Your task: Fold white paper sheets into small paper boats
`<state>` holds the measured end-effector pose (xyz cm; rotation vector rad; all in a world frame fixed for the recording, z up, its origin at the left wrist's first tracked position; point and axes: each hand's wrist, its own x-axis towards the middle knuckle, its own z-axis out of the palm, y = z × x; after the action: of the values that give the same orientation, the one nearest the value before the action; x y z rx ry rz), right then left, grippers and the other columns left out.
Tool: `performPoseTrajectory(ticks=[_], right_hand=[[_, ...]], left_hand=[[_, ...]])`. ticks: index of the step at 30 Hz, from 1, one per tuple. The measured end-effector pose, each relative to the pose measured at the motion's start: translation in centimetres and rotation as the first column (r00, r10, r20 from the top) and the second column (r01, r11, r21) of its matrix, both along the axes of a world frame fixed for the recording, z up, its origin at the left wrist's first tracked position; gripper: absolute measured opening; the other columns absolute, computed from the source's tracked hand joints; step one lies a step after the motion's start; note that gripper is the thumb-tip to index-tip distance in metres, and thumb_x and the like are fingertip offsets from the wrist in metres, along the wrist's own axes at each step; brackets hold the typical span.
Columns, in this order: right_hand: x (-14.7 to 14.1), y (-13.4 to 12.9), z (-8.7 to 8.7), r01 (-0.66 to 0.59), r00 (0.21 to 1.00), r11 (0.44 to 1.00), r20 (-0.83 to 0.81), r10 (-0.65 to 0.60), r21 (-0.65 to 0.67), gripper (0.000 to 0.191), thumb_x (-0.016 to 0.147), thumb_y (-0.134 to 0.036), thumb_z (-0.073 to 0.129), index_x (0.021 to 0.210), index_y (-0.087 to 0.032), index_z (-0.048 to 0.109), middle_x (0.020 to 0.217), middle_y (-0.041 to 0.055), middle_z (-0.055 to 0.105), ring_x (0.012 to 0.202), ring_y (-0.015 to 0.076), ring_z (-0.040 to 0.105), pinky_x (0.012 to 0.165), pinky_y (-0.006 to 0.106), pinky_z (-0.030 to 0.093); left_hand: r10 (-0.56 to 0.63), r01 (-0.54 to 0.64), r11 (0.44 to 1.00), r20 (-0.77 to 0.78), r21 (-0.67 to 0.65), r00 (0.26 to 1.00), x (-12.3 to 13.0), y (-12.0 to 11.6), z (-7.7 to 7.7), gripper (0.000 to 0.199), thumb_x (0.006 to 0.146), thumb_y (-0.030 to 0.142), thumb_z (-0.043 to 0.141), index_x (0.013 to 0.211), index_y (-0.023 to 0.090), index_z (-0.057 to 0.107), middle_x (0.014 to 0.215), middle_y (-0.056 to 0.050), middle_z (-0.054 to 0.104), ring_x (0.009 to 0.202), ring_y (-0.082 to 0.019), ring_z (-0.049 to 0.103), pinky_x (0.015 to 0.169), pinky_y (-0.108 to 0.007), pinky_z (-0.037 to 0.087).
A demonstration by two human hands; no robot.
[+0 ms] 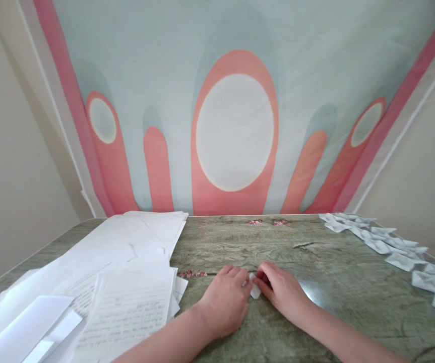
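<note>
A small folded piece of white paper [255,291] is pinched between my two hands, just above or on the tabletop. My left hand [228,300] has its fingers curled around the paper's left side, and a ring shows on one finger. From the other side, my right hand [283,287] grips the paper between thumb and fingertips. Much of the paper is covered by the fingers, so its full shape cannot be made out.
Stacked white sheets [141,234], some with handwriting [126,307], and loose paper strips [32,327] cover the left side. Several folded paper pieces [402,261] line the table's right side. The wood-patterned table [217,242] meets a coloured backdrop [179,75] at its far edge.
</note>
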<state>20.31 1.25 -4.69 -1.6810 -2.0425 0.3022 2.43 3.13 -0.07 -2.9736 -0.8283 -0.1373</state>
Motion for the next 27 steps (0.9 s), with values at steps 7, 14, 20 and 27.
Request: performPoseTrajectory(ticks=[7, 14, 20, 27], right_hand=[[0.7, -0.5, 0.5, -0.064, 0.987, 0.998, -0.148, 0.066, 0.015, 0.01, 0.087, -0.025, 0.043, 0.083, -0.021, 0.051, 0.073, -0.0003, 0.056, 0.065, 0.0149, 0.054, 0.062, 0.026, 0.041], [1.7, -0.9, 1.3, -0.216, 0.964, 0.97, -0.137, 0.23, 0.108, 0.031, 0.088, -0.014, 0.034, 0.106, -0.023, 0.058, 0.093, 0.0046, 0.056, 0.083, 0.0154, 0.056, 0.075, 0.027, 0.044], [1.1, -1.3, 0.7, -0.31, 0.941, 0.943, 0.185, 0.285, 0.123, 0.035, 0.088, -0.013, 0.037, 0.114, -0.026, 0.057, 0.097, 0.0064, 0.055, 0.088, 0.0194, 0.053, 0.077, 0.032, 0.043], [1.0, -1.2, 1.4, -0.247, 0.92, 0.965, 0.336, 0.204, 0.092, 0.029, 0.087, -0.013, 0.041, 0.101, -0.025, 0.063, 0.095, 0.0054, 0.058, 0.085, 0.0198, 0.052, 0.073, 0.032, 0.04]], left_hand=[[0.007, -0.007, 1.0, -0.032, 0.023, 0.999, 0.2, -0.1, -0.4, 0.027, 0.082, 0.02, 0.044, 0.106, 0.014, 0.055, 0.099, -0.01, 0.057, 0.099, -0.024, 0.048, 0.092, -0.038, 0.032], [0.034, -0.034, 0.999, -0.013, 0.03, 0.999, -0.2, 0.3, -0.5, 0.03, 0.083, 0.019, 0.043, 0.111, 0.012, 0.053, 0.106, -0.011, 0.056, 0.11, -0.025, 0.043, 0.095, -0.039, 0.03], [0.034, -0.034, 0.999, -0.022, 0.015, 0.999, -0.2, 0.3, -0.5, 0.028, 0.083, 0.017, 0.044, 0.109, 0.012, 0.054, 0.104, -0.011, 0.056, 0.112, -0.025, 0.042, 0.096, -0.039, 0.031], [0.045, -0.044, 0.999, -0.046, 0.023, 0.998, -0.1, 0.4, -0.5, 0.029, 0.086, 0.019, 0.04, 0.11, 0.012, 0.054, 0.109, -0.012, 0.056, 0.115, -0.025, 0.041, 0.099, -0.041, 0.028]])
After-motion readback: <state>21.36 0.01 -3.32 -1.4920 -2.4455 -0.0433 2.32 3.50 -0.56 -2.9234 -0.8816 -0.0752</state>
